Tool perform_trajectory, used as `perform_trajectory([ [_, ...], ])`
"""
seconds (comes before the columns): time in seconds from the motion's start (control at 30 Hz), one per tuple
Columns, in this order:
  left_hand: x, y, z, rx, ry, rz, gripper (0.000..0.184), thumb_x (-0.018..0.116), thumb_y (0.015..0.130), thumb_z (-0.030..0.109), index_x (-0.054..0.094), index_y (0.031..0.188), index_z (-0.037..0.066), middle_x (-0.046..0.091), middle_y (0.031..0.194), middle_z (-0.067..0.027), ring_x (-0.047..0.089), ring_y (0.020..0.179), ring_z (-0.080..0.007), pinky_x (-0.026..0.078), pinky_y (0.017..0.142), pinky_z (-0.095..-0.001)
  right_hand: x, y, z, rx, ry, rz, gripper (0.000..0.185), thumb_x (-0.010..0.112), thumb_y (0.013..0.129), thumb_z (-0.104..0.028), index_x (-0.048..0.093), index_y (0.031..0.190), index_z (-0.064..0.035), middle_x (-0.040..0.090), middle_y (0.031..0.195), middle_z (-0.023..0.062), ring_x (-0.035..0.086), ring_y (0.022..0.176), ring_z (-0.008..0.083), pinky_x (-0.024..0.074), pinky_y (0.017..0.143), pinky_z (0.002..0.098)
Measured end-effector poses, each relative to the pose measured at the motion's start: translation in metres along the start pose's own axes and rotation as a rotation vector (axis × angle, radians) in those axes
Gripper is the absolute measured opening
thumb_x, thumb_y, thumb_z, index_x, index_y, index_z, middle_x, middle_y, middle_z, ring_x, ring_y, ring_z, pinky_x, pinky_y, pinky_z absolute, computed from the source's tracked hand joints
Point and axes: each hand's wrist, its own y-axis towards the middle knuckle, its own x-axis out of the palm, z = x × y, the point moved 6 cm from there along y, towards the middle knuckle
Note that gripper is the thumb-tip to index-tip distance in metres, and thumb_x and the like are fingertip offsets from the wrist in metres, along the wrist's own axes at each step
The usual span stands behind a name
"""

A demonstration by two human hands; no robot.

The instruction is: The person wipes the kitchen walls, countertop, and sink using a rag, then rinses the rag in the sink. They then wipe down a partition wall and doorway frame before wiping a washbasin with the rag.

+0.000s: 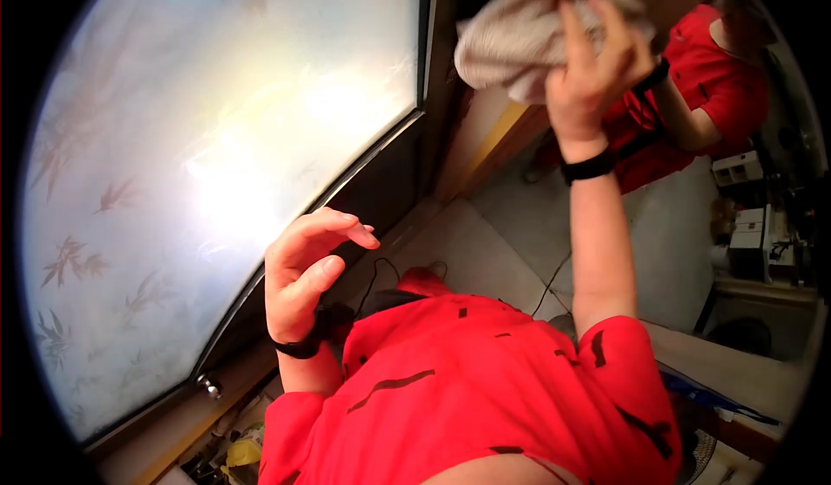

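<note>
A light beige cloth [511, 39], bunched up and slightly blurred, is pressed by my right hand [593, 78] against a mirror's edge or just in front of it at the upper right; whether it touches is unclear. My right arm is stretched out, with a black band at the wrist. Near the lower edge of a frosted glass panel [173, 139] with leaf patterns, my left hand [307, 264] is raised, fingers curved and apart from the thumb, with nothing between them. It also wears a black wristband.
A mirror [675, 225] at the right reflects a person in red and shelved items. A round metal knob [209, 386] sits below the glass panel. Dark cables lie on the tiled floor [476, 251]. A yellow item [243, 453] is at the lower left.
</note>
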Motion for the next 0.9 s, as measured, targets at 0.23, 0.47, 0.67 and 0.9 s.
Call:
perform_trajectory([
  [0.23, -0.008, -0.007, -0.004, -0.089, -0.014, 0.085, 0.036, 0.062, 0.082, 0.014, 0.057, 0.112, -0.006, 0.062, 0.095, -0.0167, 0.062, 0.091, -0.0270, 0.046, 0.092, -0.0403, 0.027, -0.160, -0.039, 0.224, 0.078, -0.322, 0.029, 0.062, 0.067, 0.001, 0.071, 0.091, -0.0121, 0.056, 0.119, -0.0044, 0.042, 0.102, 0.0271, 0.0366, 0.090, 0.0348],
  [0.47, 0.002, -0.006, -0.007, -0.127, 0.065, 0.083, 0.037, 0.062, 0.082, 0.017, 0.058, 0.112, -0.005, 0.062, 0.093, -0.0170, 0.062, 0.090, -0.0275, 0.046, 0.091, -0.0414, 0.066, -0.337, -0.060, 0.726, 0.279, -0.879, 0.030, 0.053, 0.086, -0.013, 0.057, 0.115, -0.0132, 0.054, 0.116, 0.0114, 0.049, 0.101, 0.0337, 0.0421, 0.087, 0.0397],
  [0.67, 0.034, -0.002, -0.004, -0.141, 0.241, 0.048, 0.033, 0.059, 0.085, 0.018, 0.054, 0.109, -0.004, 0.061, 0.093, -0.0161, 0.060, 0.086, -0.0260, 0.047, 0.090, -0.0441, 0.051, -0.372, -0.062, 1.352, 0.996, -0.769, 0.020, 0.046, 0.088, -0.015, 0.059, 0.096, -0.0045, 0.057, 0.102, 0.0153, 0.055, 0.099, 0.0268, 0.0467, 0.080, 0.0368],
  [0.9, 0.128, 0.039, -0.051, -0.128, -0.015, -0.416, 0.030, 0.053, 0.091, 0.010, 0.054, 0.118, -0.003, 0.061, 0.101, -0.0172, 0.059, 0.095, -0.0269, 0.045, 0.094, -0.0435, -0.111, -0.243, 0.060, 1.257, 1.020, -0.497, 0.037, 0.058, 0.078, 0.001, 0.061, 0.114, -0.0011, 0.062, 0.112, 0.0101, 0.057, 0.109, 0.0196, 0.0456, 0.091, 0.0306],
])
